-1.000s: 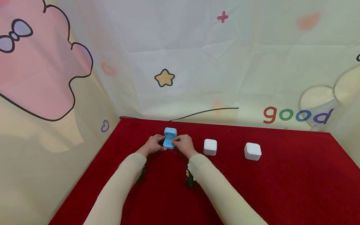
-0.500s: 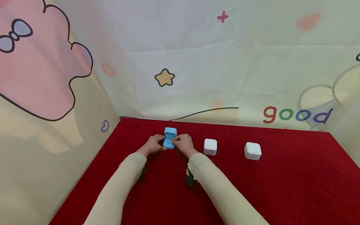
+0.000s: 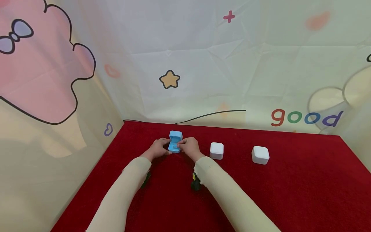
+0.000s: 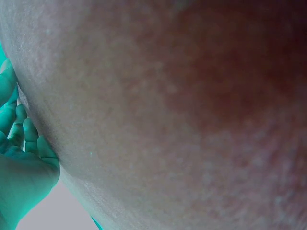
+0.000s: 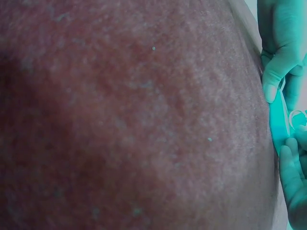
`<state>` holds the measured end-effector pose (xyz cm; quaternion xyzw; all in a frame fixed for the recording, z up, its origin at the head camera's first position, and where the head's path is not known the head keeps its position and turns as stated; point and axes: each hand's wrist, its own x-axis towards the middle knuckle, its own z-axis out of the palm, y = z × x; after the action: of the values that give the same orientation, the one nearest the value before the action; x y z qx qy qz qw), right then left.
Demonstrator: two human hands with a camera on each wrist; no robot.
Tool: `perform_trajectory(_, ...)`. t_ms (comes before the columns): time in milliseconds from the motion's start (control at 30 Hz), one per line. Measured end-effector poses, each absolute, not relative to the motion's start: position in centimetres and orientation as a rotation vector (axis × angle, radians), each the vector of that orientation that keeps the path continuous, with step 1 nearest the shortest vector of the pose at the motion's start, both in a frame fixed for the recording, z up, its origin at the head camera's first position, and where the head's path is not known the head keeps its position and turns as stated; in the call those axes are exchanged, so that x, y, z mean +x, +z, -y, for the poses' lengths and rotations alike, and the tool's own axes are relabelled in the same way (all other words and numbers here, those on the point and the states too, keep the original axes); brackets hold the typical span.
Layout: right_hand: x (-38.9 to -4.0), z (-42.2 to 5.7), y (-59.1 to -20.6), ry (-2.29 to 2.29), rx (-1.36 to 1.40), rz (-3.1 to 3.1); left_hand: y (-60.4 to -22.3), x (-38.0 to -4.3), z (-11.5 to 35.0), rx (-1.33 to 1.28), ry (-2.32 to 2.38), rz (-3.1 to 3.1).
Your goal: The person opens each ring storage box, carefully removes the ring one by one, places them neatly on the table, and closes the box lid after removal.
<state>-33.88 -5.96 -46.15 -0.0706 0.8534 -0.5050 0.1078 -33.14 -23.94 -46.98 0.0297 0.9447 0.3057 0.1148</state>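
A light blue ring box [image 3: 175, 134] stands with its lid raised on the red cloth, toward the back left. My left hand [image 3: 157, 149] grips the box from its left side, thumb low at the front and fingers further back. Inside the box a thin ring [image 3: 175, 146] shows above the blue cushion. From the right, my right hand [image 3: 189, 148] pinches the ring's edge between thumb and forefinger. The right wrist view shows the ring [image 5: 296, 118] beside the fingertips at its far right; skin fills most of both wrist views.
Two closed white boxes stand right of my right hand, a nearer one [image 3: 216, 151] and one further right [image 3: 260, 155]. A red cloth [image 3: 301, 180] covers the table. A printed curtain [image 3: 203, 80] hangs along the back. Dark items [image 3: 195, 184] show at the sleeve cuffs.
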Motion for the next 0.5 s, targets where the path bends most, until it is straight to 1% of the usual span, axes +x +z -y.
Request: perform_trajectory(500,-33.53,6.29,-45.91,-1.55,-0.192,-2.479,-46.96,-33.09,24.02,0.092,0.897,-2.768)
